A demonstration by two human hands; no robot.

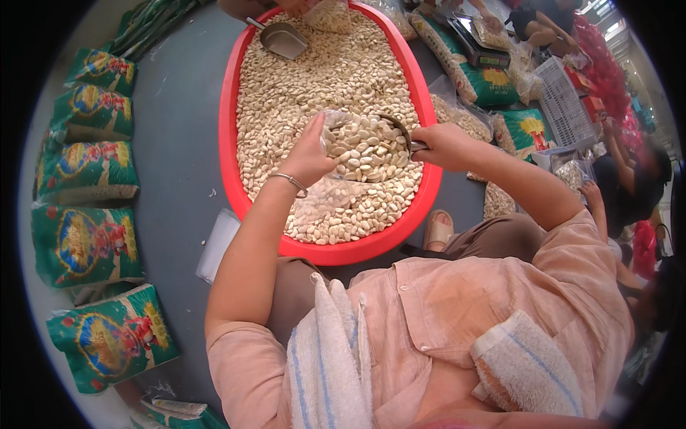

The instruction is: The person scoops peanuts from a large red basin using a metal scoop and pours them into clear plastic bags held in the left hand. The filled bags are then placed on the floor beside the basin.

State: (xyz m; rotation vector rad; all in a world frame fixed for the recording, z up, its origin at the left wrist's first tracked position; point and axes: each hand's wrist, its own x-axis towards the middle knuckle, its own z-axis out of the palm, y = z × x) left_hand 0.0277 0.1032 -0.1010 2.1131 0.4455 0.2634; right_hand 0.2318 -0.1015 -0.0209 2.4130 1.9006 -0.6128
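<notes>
A red oval plastic tub [229,134] holds a deep bed of pale, flat seeds [332,80], which look like pumpkin seeds or beans. Over its near half, my left hand [308,155] holds a clear plastic bag [333,119] by its edge. My right hand [447,146] grips the handle of a metal scoop [399,128], which is heaped with the same seeds at the bag's mouth. Part of the scoop is hidden by seeds and film. The lower part of the bag lies over the seeds in the tub.
Another metal scoop [284,41] rests in the tub's far end, near another person's hands [292,5]. Green printed sacks [80,244] line the left. At right are a digital scale [479,45], filled bags [463,120], a grey crate [565,102] and several people. Folded plastic [218,244] lies beside the tub.
</notes>
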